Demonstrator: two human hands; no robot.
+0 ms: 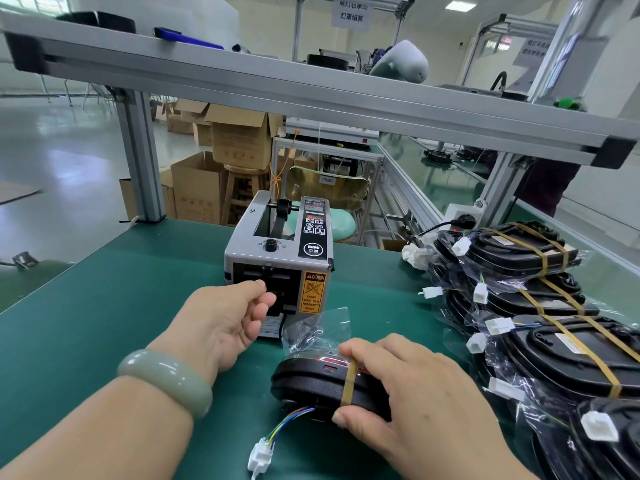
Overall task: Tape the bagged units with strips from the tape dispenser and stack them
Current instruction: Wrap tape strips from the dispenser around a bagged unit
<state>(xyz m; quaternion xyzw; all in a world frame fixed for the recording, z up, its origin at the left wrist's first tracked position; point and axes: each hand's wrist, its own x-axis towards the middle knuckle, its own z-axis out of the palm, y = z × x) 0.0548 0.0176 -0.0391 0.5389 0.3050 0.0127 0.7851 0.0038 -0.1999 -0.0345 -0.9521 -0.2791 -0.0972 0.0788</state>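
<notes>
nearest, the right hand (419,396) grasps the bagged unit (308,382) lying on the green table mat (104,306), with the thumb on its near edge and the fingers over its top; the forefinger lies along a brown tape strip (349,384) wrapped over the black housing. coloured wires run from the unit's near side to a white connector (260,457) on the mat, and the loose end of the clear bag (318,327) stands up behind the unit. just left, the left hand (225,320), with a pale green bracelet (166,379) on its wrist, has curled fingers, and thumb and forefinger meet at the outlet of the tape dispenser (280,251); i cannot tell whether they pinch a strip. to the right, taped bagged units (554,306) lie overlapping in a row along the table edge. farther back an aluminium frame rail (277,84) crosses overhead, with cardboard boxes (239,136) on the floor beyond
</notes>
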